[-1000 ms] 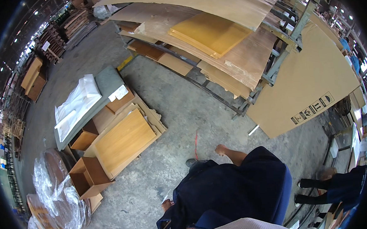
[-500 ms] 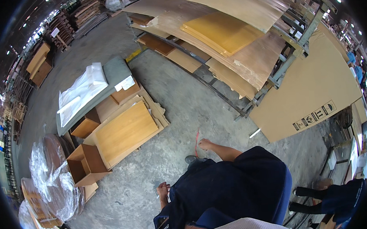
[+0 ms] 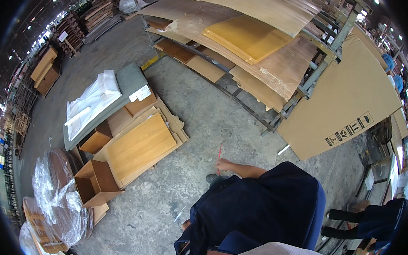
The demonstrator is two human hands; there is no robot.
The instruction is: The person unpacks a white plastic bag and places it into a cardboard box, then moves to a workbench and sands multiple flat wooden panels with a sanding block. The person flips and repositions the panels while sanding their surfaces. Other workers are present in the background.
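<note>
right hand (image 3: 224,164) at red strip (image 3: 220,151) over grey floor (image 3: 197,123), whether clamped on it cannot be told, left hand (image 3: 186,224) partly behind navy shirt (image 3: 259,207), grip unclear, white stick (image 3: 180,214) just beyond it

From my remote seat, I see that in the last second the right hand (image 3: 222,165) has come leftward, closer to the dark shoe (image 3: 211,178). It is now just beyond this shoe and overlaps the red strip (image 3: 220,150); if it grips the strip, I cannot tell. The left hand (image 3: 186,225), half a second ago well visible at the shoe's near left, is now mostly hidden, while the thin white piece (image 3: 180,214) shows more of its length.
</note>
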